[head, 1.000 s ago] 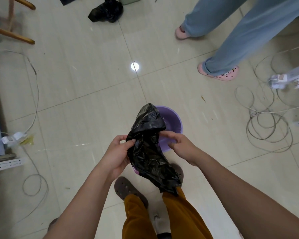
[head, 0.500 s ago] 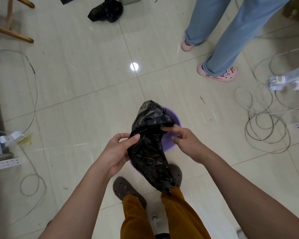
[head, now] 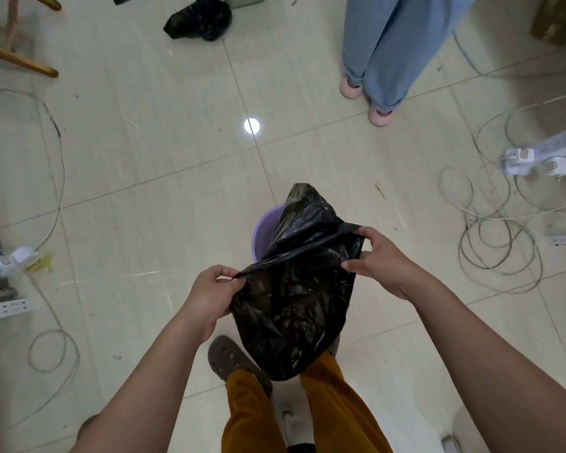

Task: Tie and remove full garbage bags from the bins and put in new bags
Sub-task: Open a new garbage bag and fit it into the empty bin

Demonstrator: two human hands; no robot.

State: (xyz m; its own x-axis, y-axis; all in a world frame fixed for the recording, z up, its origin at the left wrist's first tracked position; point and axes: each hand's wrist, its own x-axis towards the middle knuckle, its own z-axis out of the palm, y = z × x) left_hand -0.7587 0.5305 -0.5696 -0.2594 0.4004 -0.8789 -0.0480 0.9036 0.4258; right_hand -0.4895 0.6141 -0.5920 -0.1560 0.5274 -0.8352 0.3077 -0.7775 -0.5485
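The rim of a black garbage bag [head: 294, 289] is pinched by the left hand [head: 209, 295] at its left edge, and the opposite edge is pinched by the right hand [head: 378, 259], so the mouth is stretched between both grips. Below the grips the bag hangs crumpled. Just beyond them, a purple bin [head: 266, 228] is partly hidden behind the bag.

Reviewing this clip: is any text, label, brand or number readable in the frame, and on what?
None can be read.
White power adapters: faint marks, too blurred to read.
White power strip: no legible print.
Black bag, held by the left hand and right hand, and purple bin: no print visible.
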